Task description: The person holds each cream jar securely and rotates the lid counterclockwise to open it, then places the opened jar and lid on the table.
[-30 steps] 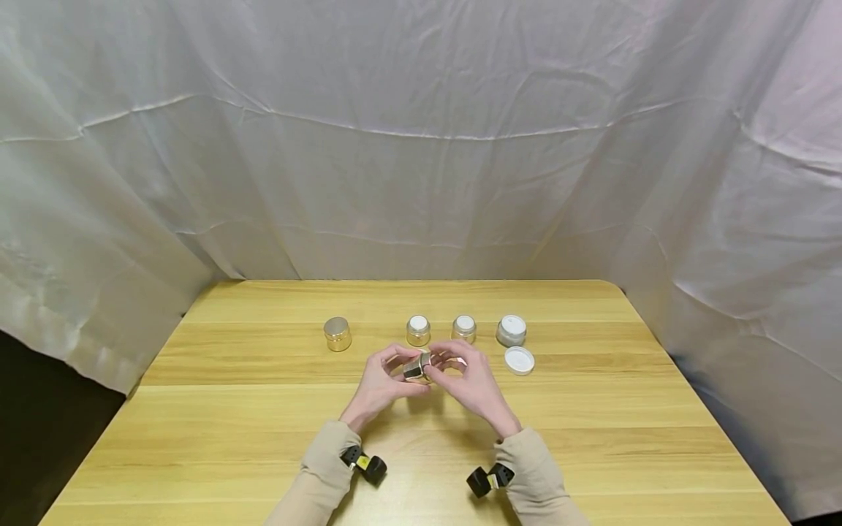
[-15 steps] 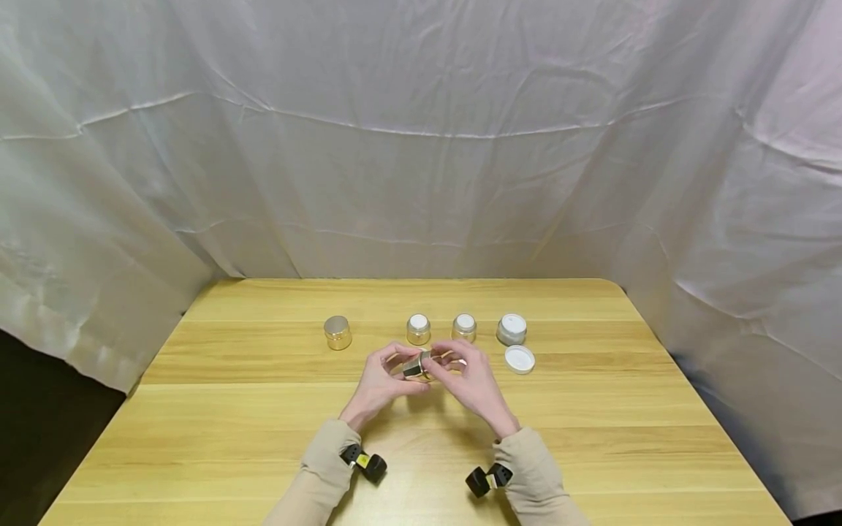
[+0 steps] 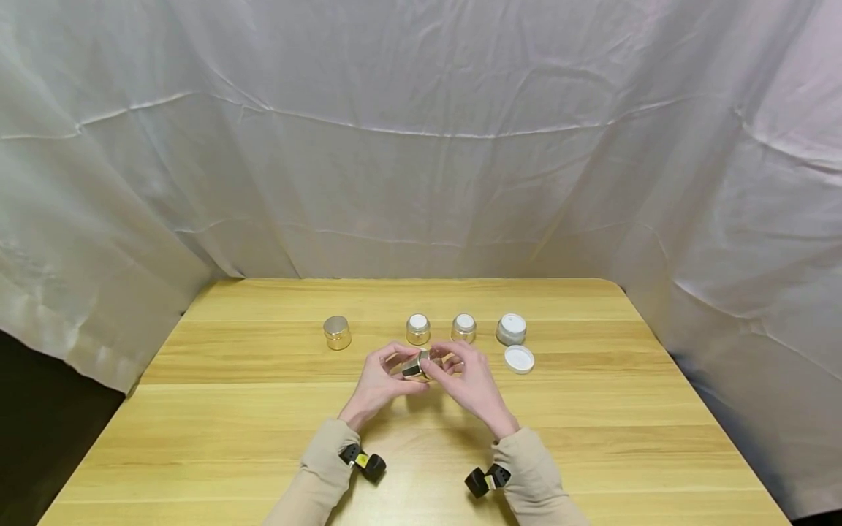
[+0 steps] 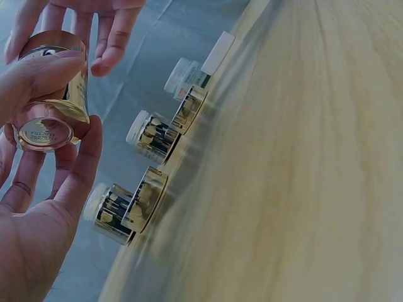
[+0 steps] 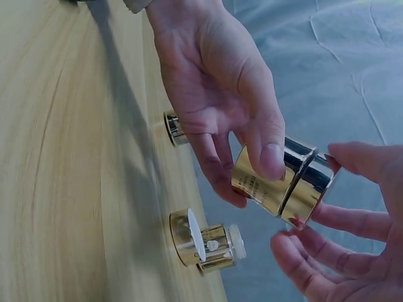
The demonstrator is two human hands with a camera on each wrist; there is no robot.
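A gold mirrored jar (image 3: 414, 368) is held tilted between both hands above the table. My left hand (image 3: 381, 381) grips its body, thumb on one side and fingers on the other; printed characters show on the base in the left wrist view. My right hand (image 3: 471, 383) pinches the gold lid (image 5: 310, 192) at the other end with thumb and fingertips. A thin seam shows between lid and body in the right wrist view. Behind the hands stand two gold jars, one at centre (image 3: 417, 330) and one to its right (image 3: 463, 329), with white tops and no gold lids on.
Gold lids (image 4: 148, 200) lie in front of those jars. A capped gold jar (image 3: 338, 334) stands at left. At right stands a greyish jar (image 3: 511, 331) with a white disc (image 3: 520, 359) before it. The wooden table (image 3: 250, 438) is backed by a pale curtain (image 3: 421, 183).
My right thumb has shifted slightly left over the held jar. Both hands otherwise stay in place with the jar between them, and the jars on the table have not moved.
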